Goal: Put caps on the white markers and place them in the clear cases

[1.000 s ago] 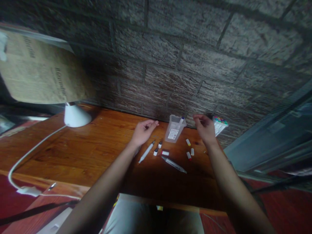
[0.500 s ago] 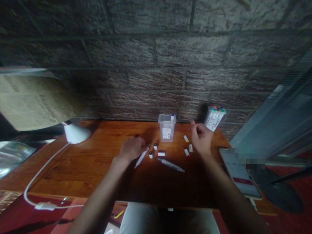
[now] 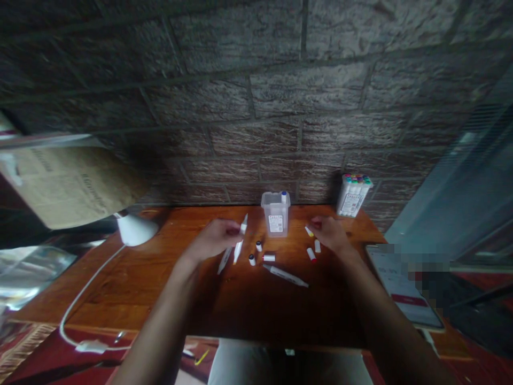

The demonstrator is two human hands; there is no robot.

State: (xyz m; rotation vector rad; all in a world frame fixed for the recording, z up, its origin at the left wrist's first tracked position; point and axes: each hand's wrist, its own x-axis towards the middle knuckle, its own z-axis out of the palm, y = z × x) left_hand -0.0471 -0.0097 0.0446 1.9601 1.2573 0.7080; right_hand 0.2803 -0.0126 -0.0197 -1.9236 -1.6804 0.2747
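My left hand [image 3: 220, 235] is closed around a white, uncapped marker [image 3: 238, 251], held upright at a slant with its tip pointing up. A second uncapped marker [image 3: 224, 261] lies just beside it on the table. At the right, the fingers of my right hand [image 3: 329, 233] pinch at a white marker cap [image 3: 309, 231] with a yellow band. Near that hand lie a red-banded cap [image 3: 311, 255] and a plain white-looking cap [image 3: 317, 246]. Between the hands are two black-topped caps [image 3: 258, 246], another cap [image 3: 269, 258] and an uncapped marker [image 3: 286, 275].
A clear plastic box [image 3: 276, 224] holding one blue-ended marker stands by the brick wall. A full marker box [image 3: 355, 198] stands at the back right. A tablet [image 3: 409, 299] lies at the right edge, a lamp [image 3: 136, 230] at the left with its cable.
My left hand has lifted a marker, which now stands steeply in its fingers. My right hand has come down and left to the yellow-banded cap. The view has shifted slightly.
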